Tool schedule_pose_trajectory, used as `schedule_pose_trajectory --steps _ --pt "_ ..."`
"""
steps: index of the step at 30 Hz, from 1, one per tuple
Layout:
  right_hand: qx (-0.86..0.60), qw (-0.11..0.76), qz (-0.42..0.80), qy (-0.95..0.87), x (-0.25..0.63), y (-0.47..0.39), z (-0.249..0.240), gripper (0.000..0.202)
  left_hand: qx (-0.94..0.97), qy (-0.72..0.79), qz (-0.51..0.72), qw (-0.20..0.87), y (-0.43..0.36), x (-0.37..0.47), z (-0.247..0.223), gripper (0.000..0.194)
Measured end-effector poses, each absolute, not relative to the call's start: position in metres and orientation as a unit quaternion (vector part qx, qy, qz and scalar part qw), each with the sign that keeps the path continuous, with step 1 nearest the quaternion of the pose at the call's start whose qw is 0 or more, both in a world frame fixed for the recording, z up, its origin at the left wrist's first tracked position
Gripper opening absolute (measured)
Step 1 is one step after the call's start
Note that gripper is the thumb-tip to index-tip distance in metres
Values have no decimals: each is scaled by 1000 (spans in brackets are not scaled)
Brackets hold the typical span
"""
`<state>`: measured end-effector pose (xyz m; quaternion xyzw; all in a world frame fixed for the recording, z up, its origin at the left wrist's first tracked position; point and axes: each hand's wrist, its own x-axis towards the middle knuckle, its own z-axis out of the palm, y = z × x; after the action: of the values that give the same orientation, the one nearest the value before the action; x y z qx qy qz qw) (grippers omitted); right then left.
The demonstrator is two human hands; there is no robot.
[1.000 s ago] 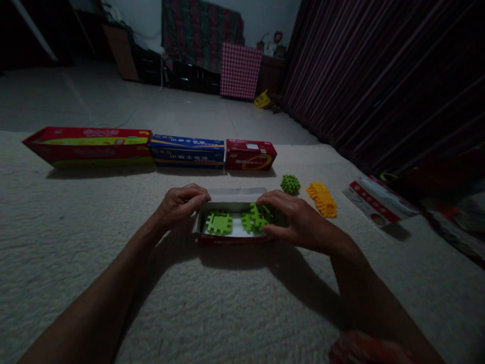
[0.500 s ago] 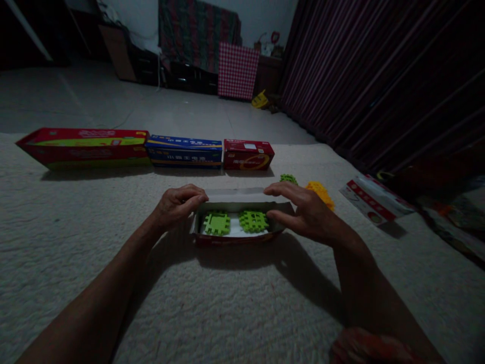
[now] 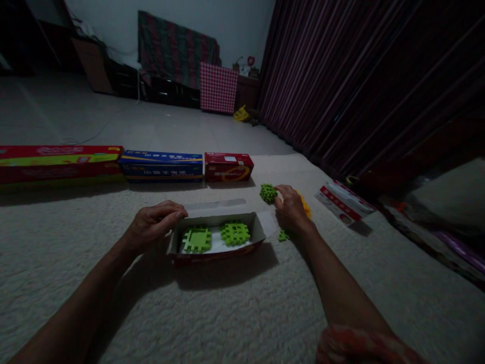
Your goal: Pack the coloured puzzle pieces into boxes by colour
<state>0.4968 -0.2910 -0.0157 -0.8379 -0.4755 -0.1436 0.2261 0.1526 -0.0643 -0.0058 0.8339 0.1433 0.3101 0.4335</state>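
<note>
Head camera view shows two bare hands above a pale, quilted mat, whose cloth has a bumpy, wrinkled texture. The left hand has its grip closed on the upper left corner of an open carton, thumb and fingers pinching the thin cardboard. This carton is a long rectangle, dark red outside and greyish inside, with pale flaps opened at the back and on the right end.

Inside it lie two bright green pieces with toothed edges, apart from each other: on the left a square block with a smooth flat middle, on the right a latticed block with openings in its face.

The right hand is outside the carton, with fingers bent in a narrow grip at the right side of a knobby green ball; whether it holds the ball firmly, one cannot tell. Near its wrist lies a small green piece, and orange-yellow pieces are partly hidden behind this hand.

Farther back, a long red and yellow-green box, a glossy blue box and a shorter red box form a row.
</note>
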Motion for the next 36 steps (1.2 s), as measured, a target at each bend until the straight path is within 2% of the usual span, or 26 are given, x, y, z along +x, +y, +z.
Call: schedule_pose_trajectory --steps 6,10,16,24,32,36 --pt "-866 192 -105 -449 497 -267 -11 48 835 140 312 430 -66 152 -2 28" --pt "-914 148 -99 -365 497 -249 -8 56 836 139 311 430 -66 153 -3 28" --pt "-935 119 -83 -324 497 -241 -10 43 828 145 313 442 -66 153 -5 29" --pt "-914 137 -141 -354 480 -265 16 43 835 158 306 430 -66 152 -5 29" --pt "-902 42 7 -430 444 -312 11 23 833 151 311 432 -66 153 -4 32" --pt "-878 64 48 -472 453 -317 10 31 836 146 311 428 -64 152 -7 30"
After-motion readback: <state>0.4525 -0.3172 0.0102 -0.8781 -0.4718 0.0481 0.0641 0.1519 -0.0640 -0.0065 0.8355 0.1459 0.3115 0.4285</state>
